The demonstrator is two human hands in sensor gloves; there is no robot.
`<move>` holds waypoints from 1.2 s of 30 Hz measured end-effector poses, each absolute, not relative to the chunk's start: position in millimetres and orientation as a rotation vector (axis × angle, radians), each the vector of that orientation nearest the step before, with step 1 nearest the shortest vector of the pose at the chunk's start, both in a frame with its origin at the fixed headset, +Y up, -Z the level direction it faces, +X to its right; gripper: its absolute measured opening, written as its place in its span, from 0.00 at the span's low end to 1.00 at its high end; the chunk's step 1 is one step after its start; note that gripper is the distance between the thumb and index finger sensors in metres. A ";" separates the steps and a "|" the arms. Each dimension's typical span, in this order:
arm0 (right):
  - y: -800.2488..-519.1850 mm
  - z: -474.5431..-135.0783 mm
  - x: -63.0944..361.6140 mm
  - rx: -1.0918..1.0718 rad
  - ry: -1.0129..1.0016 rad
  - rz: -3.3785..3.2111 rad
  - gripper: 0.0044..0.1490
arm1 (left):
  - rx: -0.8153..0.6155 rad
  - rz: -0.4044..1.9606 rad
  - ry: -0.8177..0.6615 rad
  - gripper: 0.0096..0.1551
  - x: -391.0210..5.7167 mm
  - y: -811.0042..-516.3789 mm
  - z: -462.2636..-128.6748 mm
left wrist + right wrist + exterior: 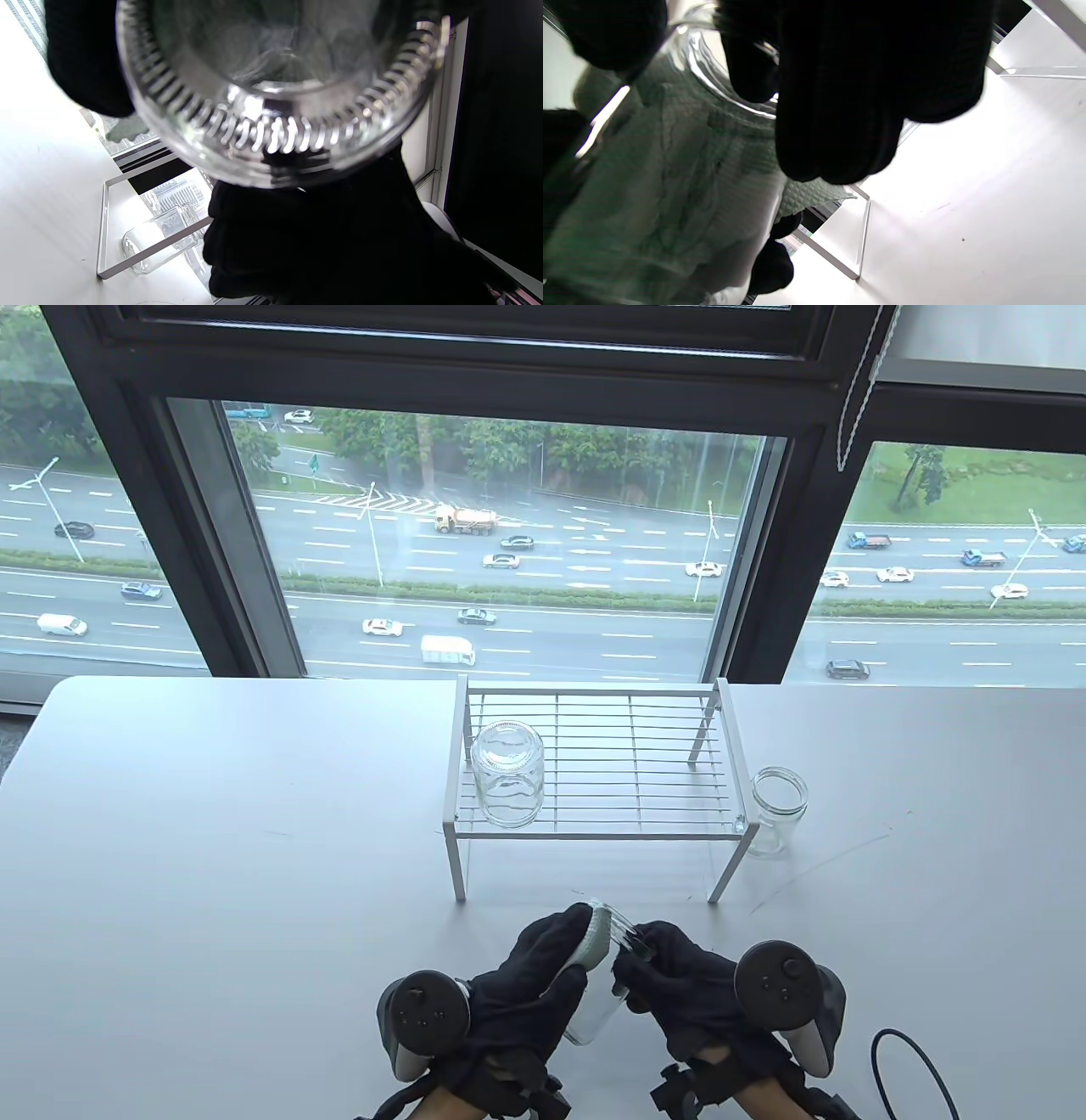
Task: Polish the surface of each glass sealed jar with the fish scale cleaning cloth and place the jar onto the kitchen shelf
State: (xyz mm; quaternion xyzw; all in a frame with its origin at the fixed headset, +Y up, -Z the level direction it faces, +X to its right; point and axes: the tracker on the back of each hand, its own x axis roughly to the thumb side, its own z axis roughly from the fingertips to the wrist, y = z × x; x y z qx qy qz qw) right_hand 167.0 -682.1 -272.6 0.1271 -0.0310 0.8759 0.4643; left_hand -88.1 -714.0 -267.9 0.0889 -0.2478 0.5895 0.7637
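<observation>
The white wire shelf at twelve o'clock already holds one upturned jar; another jar waits at two o'clock on the table. At six, the right hand grips a third jar while the left hand presses the cloth round it.

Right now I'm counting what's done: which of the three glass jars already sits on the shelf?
The upside-down jar on the wire shelf. The upright jar stands on the table; the third jar is in both hands.
</observation>
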 end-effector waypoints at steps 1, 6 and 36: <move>-681.2 -274.7 167.4 0.380 -0.053 2.129 0.45 | 0.148 1.377 -0.511 0.35 -91.3 -718.5 -271.4; -685.7 -287.3 170.2 0.596 0.237 1.721 0.46 | -0.261 1.998 -0.483 0.35 -88.3 -735.9 -277.4; -696.8 -295.1 178.7 0.603 0.285 1.717 0.47 | -0.330 2.018 -0.569 0.36 -77.3 -733.5 -273.7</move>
